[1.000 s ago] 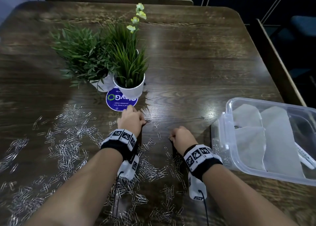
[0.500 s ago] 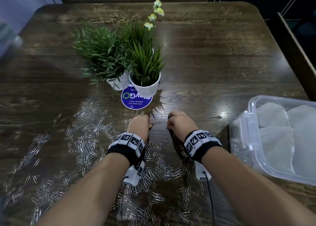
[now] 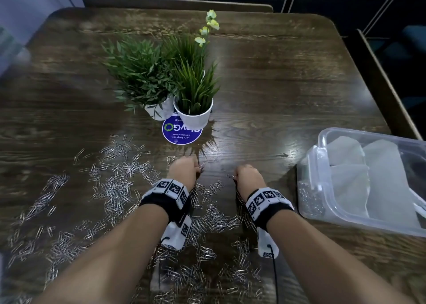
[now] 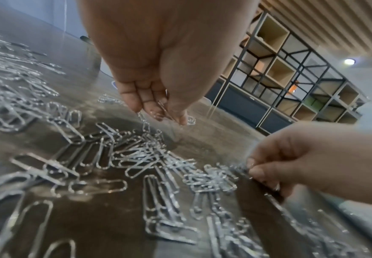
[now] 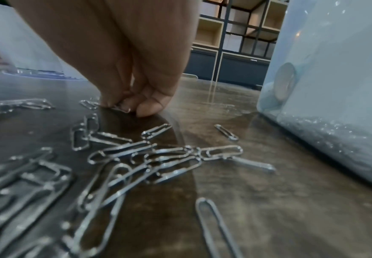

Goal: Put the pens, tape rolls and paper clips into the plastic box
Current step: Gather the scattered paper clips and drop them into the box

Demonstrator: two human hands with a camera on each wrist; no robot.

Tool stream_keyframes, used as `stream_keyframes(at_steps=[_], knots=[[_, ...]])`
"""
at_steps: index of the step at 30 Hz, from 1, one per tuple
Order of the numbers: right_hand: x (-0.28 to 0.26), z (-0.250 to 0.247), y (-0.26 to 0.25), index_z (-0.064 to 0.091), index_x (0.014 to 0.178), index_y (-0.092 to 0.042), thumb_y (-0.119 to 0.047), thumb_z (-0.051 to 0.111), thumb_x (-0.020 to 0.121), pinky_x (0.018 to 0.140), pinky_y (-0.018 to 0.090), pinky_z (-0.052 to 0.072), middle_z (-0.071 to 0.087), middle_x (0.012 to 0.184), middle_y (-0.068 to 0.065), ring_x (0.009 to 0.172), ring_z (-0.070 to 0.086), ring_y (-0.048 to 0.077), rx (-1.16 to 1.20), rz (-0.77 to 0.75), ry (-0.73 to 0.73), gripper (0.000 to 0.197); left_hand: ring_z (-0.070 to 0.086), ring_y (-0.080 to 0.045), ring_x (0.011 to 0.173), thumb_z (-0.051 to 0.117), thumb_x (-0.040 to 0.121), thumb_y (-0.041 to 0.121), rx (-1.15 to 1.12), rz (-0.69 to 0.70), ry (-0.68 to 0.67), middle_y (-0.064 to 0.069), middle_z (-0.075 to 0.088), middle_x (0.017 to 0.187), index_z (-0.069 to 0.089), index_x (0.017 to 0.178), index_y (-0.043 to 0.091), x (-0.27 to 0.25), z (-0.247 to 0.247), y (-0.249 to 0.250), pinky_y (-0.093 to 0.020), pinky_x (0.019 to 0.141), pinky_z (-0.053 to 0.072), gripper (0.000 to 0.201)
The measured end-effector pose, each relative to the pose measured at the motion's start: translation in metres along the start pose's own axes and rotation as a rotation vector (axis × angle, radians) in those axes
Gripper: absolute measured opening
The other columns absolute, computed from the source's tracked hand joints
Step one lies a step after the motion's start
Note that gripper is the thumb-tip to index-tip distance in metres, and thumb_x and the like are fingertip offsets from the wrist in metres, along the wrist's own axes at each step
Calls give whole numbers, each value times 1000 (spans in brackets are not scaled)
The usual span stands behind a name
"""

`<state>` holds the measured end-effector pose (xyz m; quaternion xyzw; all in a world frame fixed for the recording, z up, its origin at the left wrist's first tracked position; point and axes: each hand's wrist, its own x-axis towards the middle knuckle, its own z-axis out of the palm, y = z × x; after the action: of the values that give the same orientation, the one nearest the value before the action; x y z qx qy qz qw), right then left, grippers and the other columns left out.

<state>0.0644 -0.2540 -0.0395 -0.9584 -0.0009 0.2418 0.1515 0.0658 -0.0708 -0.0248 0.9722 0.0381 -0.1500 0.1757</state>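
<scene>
Both the left hand and right hand pinch small shiny silver wire paper clips with curled fingers; the clips look light, slippery and tangly, so scoop bunches.

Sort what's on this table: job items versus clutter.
Job: clips scattered on the table; box, some clips already inside; left hand and right hand, both pinching clips.
Clutter: two potted plants, blue sticker.
</scene>
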Motion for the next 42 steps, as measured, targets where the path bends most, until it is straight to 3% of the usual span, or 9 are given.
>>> stream_keyframes(at_steps=[7,14,17,22,26,31,37,40,42], knots=[[-56,-11,18,62,104,-5,-11,47,96,89,35,45,63,112,18,107,60,33,144,-9,7,18,55,-12,81,52,96,20,-270,-9,56,4,58,85,58,86,16,-55,-24,13,-21,72,37,12],[-128,-80,39,70,94,-3,-11,61,92,84,26,40,67,98,13,91,60,25,348,-247,383,12,56,-17,84,58,93,18,-319,119,150,-4,67,95,65,91,8,-92,-50,66,-24,77,37,12],[-152,-117,71,70,93,-4,-9,62,92,75,19,35,67,93,7,86,57,18,415,-178,509,10,60,-22,91,59,92,19,-322,168,178,-6,68,97,65,93,8,-107,-58,95,-27,81,40,13],[-157,-129,129,74,95,-3,-10,62,92,75,23,40,72,98,11,96,65,27,409,53,382,13,54,-13,80,61,92,19,-348,254,213,0,64,89,65,88,11,-130,-57,141,-20,75,37,10],[-163,-134,142,71,108,-2,-9,55,96,77,26,48,71,104,13,99,66,26,472,12,354,21,55,-15,85,61,91,18,-352,309,205,-4,65,94,65,90,10,-137,-45,178,-22,79,38,9],[-184,-145,161,70,104,-6,-15,51,99,74,25,49,71,93,11,78,62,15,565,-28,459,21,59,-22,97,61,89,22,-349,376,185,-3,67,98,66,89,14,-132,-21,234,-33,88,43,9],[-202,-144,186,71,92,-11,-22,51,99,60,4,37,62,73,-9,67,53,-2,474,-95,523,23,38,-20,118,48,98,30,47,367,143,10,59,119,69,108,34,-120,9,268,-37,92,32,24],[-204,-142,183,70,93,-14,-23,55,98,67,10,46,68,76,-3,70,62,12,577,-144,463,18,33,-21,123,45,97,25,-45,396,185,7,45,132,63,119,32,-118,14,256,-36,95,34,30],[-203,-138,175,69,95,-17,-24,58,96,71,24,55,69,77,-1,68,64,16,650,-177,400,13,35,-21,123,44,96,23,-139,397,255,5,44,131,61,121,29,-119,11,241,-36,95,35,31]])
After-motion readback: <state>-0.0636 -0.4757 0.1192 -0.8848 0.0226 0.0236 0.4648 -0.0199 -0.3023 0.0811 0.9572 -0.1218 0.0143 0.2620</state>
